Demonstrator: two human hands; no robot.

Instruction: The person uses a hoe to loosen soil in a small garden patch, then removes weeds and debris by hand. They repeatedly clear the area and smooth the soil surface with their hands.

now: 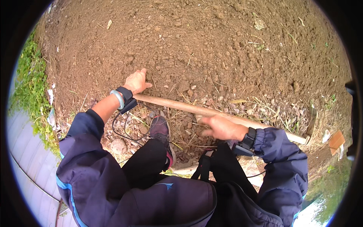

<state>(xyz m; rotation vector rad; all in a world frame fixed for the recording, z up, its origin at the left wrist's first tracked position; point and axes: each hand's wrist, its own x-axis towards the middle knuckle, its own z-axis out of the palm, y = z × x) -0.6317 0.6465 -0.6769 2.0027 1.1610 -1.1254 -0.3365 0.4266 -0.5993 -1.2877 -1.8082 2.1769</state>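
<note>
A hoe with a long wooden handle point(170, 104) lies slantwise across the ground in front of my feet. Its dark metal blade point(311, 122) is at the far right end. My left hand point(137, 81) is over the loose soil just beyond the handle's left end, thumb and fingers apart, with nothing visible in it. Over the middle of the handle is my right hand point(223, 127), its fingers smeared by motion. Whether it touches the handle or holds something small, I cannot tell.
Tilled brown soil point(170, 45) spreads ahead, with stones and dry straw point(249, 108) along its near edge. Green plants point(32, 83) and grey paving point(32, 147) border the left. A brownish-orange piece point(336, 142) lies at the right. My shoe point(160, 132) stands close to the handle.
</note>
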